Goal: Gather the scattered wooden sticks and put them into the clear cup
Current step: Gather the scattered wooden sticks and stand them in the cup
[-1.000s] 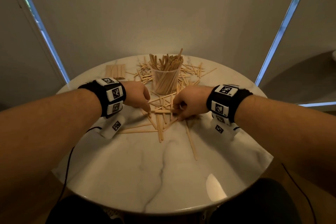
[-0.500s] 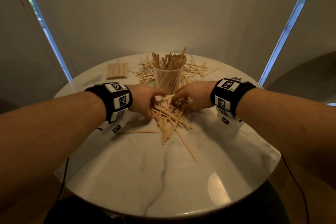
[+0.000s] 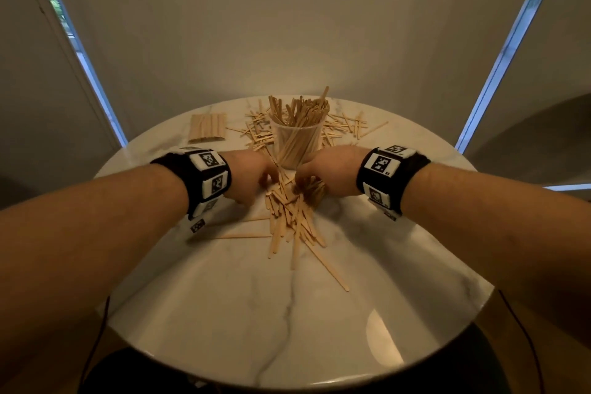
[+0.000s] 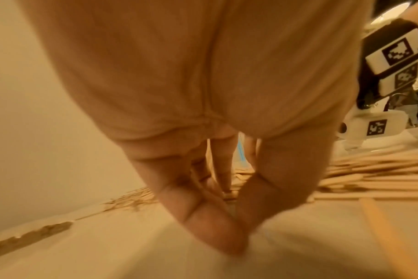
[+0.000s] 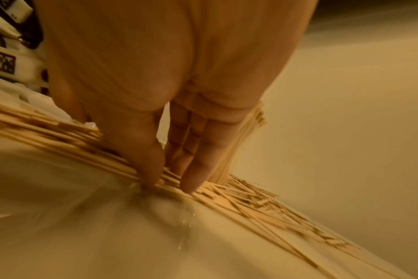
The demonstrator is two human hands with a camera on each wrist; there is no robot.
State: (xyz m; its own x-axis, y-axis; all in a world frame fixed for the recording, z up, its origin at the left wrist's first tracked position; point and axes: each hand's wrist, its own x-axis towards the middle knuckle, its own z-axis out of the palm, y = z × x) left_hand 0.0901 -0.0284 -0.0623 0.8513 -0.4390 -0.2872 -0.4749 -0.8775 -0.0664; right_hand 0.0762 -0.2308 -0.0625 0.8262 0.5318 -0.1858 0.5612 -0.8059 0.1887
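Observation:
A clear cup [image 3: 299,145] stuffed with upright wooden sticks stands at the table's far middle. Just in front of it lies a raked-together pile of sticks [image 3: 289,221], fanning toward me. My left hand [image 3: 256,177] is at the pile's left edge. In the left wrist view its straight fingers [image 4: 210,226] point down at the tabletop, thumb tip against fingertip, and hold nothing. My right hand [image 3: 315,181] is at the pile's right. Its thumb and straight fingers [image 5: 196,177] press down on the sticks [image 5: 239,200].
A neat flat row of sticks [image 3: 208,126] lies at the far left of the round marble table [image 3: 319,329]. More loose sticks are strewn behind the cup to the left [image 3: 257,134] and right [image 3: 350,126]. A single stick [image 3: 243,236] lies apart, left of the pile.
Both hands have slid away from me toward the cup and closer together, raking the loose sticks into a tighter pile between them.

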